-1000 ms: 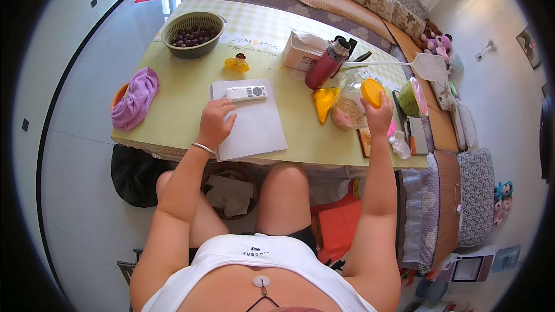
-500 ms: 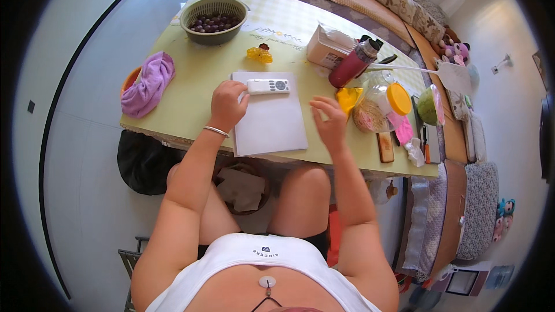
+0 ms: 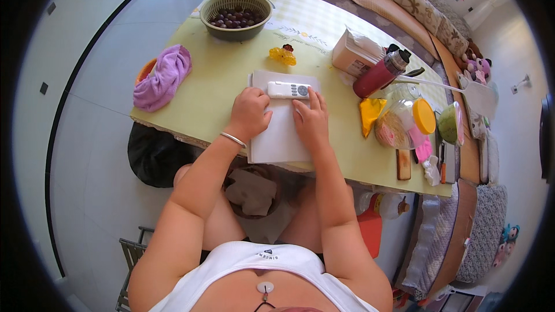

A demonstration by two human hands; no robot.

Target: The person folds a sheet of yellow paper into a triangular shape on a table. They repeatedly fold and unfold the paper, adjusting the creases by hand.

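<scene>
A white remote control with grey buttons lies crosswise on a stack of white paper. My right hand is at its right end, index finger against that end and thumb by the lower edge. Close to the remote's left end, my left hand rests over the paper's left edge, fingers bent and thumb apart, with nothing visible in it. Beyond the paper sits a small yellow ornament with a dark red top.
On the table stand a basket of grapes, a purple cloth, a tissue box and a maroon thermos. A yellow-lidded jar, a yellow packet, a phone and a melon piece crowd the right side.
My right hand has moved left from beside the paper to the remote's right end. The left hand has drawn slightly nearer me. The whole view has shifted.
</scene>
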